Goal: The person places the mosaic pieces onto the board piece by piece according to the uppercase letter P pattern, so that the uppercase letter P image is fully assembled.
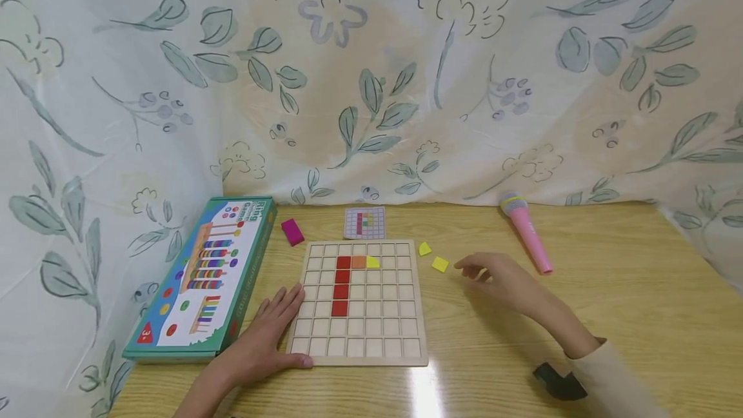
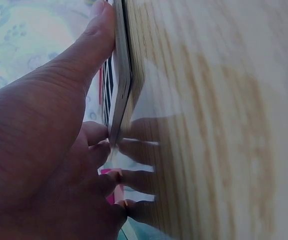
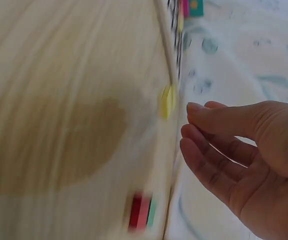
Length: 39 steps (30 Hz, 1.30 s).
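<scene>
A wooden grid board (image 1: 383,334) lies flat on the table. In it stand a column of several red squares (image 1: 342,277), an orange square (image 1: 359,262) and a yellow rounded piece (image 1: 373,262). My left hand (image 1: 264,340) rests along the board's left edge, fingers spread and thumb at the near left corner. Right of the board lie a yellow quarter-round piece (image 1: 425,249) and a yellow square (image 1: 440,264). Just right of these, my right hand (image 1: 502,279) hovers with loosely bent fingers and nothing visible between them. In the right wrist view its thumb (image 3: 224,117) is near the index fingertip.
A small pattern card (image 1: 364,223) lies behind the board, with a magenta block (image 1: 293,232) to its left. A boxed game (image 1: 200,276) borders the left side. A pink toy microphone (image 1: 528,234) lies at the back right. Floral cloth (image 1: 371,115) hangs behind the table.
</scene>
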Available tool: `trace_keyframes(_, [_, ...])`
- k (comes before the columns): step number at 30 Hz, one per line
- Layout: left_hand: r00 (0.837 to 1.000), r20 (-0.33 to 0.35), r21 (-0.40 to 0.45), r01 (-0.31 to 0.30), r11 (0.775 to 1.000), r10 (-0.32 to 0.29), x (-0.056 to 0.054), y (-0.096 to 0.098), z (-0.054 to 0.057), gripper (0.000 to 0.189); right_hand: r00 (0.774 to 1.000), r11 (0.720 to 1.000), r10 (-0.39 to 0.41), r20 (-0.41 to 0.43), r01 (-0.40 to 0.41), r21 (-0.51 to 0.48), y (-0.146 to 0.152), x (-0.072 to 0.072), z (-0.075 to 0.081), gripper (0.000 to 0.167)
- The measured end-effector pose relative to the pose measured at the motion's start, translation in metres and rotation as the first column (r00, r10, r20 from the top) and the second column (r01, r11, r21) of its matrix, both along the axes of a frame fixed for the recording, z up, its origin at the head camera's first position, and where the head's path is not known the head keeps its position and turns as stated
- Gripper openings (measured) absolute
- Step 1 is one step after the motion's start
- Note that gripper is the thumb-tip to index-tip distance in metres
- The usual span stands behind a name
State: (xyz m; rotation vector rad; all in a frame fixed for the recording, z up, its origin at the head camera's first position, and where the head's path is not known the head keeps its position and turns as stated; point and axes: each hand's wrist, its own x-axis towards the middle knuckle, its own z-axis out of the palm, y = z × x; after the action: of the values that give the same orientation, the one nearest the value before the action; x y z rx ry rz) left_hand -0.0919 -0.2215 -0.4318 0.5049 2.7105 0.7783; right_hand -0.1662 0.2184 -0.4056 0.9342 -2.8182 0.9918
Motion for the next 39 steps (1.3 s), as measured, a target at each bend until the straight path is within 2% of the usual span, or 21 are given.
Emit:
trace_keyframes(5, [1.000, 0.002, 0.004, -0.002, 1.000, 0.002, 0.001, 0.000, 0.001, 0.113, 0.998, 0.999, -0.049, -0.036, 0.050, 0.012, 0.034, 0.007, -0.002, 0.031])
trace_keyframes(10, [1.000, 0.007, 0.007, -0.005, 1.000, 0.005, 0.001, 0.000, 0.002, 0.113, 0.993, 0.993, -0.116, 0.032, 0.115, 0.018, 0.054, 0.011, -0.002, 0.035])
trace_keyframes(13, [1.000, 0.015, 0.004, -0.009, 1.000, 0.009, 0.001, 0.000, 0.001, 0.113, 0.991, 0.993, -0.120, 0.053, 0.119, 0.021, 0.060, 0.012, -0.003, 0.036])
trace_keyframes(23, [1.000, 0.013, 0.004, -0.010, 1.000, 0.010, 0.001, 0.001, 0.001, 0.114, 0.996, 0.996, -0.085, 0.035, 0.086, -0.019, 0.062, 0.012, -0.014, 0.037])
trace_keyframes(30, [1.000, 0.020, -0.002, -0.016, 1.000, 0.016, 0.001, 0.001, 0.003, 0.113, 0.999, 0.999, -0.036, -0.022, 0.035, -0.041, 0.059, 0.012, -0.019, 0.037])
trace_keyframes(34, [1.000, 0.019, 0.002, -0.012, 1.000, 0.012, 0.001, 0.001, 0.003, 0.113, 1.000, 0.999, -0.004, 0.002, 0.004, -0.034, 0.056, 0.013, -0.017, 0.037])
trace_keyframes(39, [1.000, 0.014, 0.004, -0.008, 1.000, 0.008, 0.001, 0.001, 0.003, 0.113, 0.999, 1.000, -0.028, 0.044, 0.027, 0.016, 0.051, 0.014, -0.015, 0.035])
